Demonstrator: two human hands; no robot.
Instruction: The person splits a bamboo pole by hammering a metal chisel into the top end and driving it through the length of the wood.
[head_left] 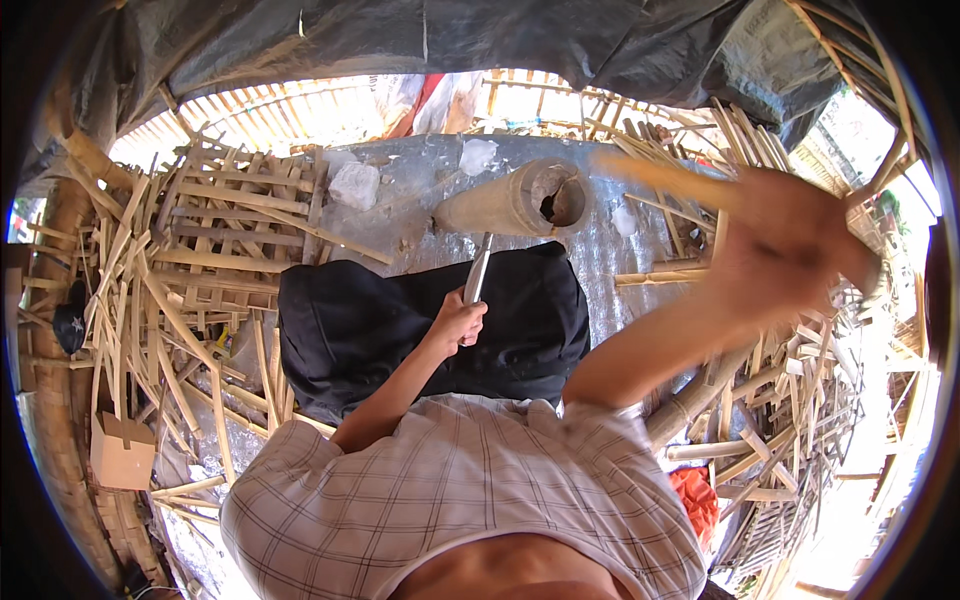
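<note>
My left hand (461, 322) is closed in front of my lap around a long, narrow metal blade (478, 272); the fist hides its grip. The blade's far end reaches the near side of a thick bamboo section (487, 209), which lies crosswise beyond my knees with its hollow end to the right. From this view I cannot tell whether the blade touches it or passes behind. Raised at the right, my right hand (775, 235) is smeared by motion, its fingers closed around a yellowish-brown wooden stick (665, 177). That stick is blurred too and points left over the hand.
Bamboo lattice panels (235, 205) and loose strips (135, 315) lie at the left, with a cardboard box (122, 450) nearby. A whitish stone block (354, 186) sits left of the bamboo section. Split bamboo pieces (790, 400) pile up at the right. Dark sheeting (480, 40) hangs overhead.
</note>
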